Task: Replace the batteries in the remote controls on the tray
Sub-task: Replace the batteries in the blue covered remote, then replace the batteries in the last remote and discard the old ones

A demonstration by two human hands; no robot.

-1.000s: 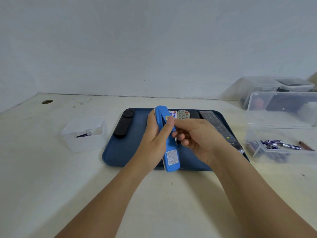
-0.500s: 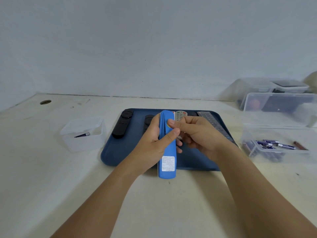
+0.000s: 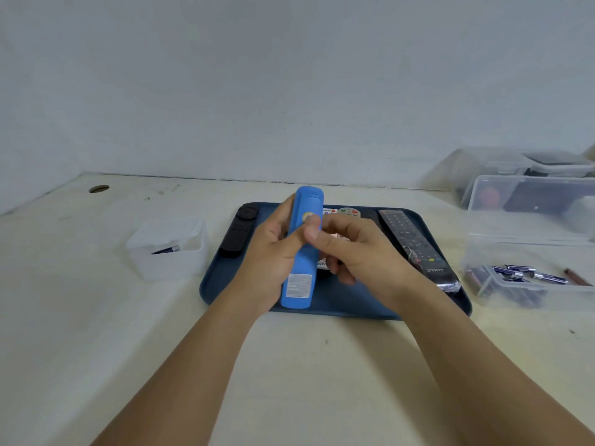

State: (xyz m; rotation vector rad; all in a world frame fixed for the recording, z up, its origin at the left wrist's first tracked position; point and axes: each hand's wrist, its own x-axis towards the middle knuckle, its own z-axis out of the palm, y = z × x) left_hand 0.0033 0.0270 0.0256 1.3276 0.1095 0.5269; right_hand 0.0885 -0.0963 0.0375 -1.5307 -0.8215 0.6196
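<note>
Two hands were seen above the tray (image 3: 335, 300): a blue remote (image 3: 301, 249) was gripped by the left hand (image 3: 270, 262), its back pinched by the right hand (image 3: 351, 252). Cover removal seemed underway; sliding was likely needed.

Probably a plain workroom or test bench setup: bare pale wall (image 3: 289, 85), scuffed cream bench (image 3: 306, 365) with cable hole (image 3: 99, 188), clear plastic storage boxes (image 3: 531, 214).

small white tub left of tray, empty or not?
Not empty: one battery lies inside the white tub, leaning against its wall. No lid on it.
</note>
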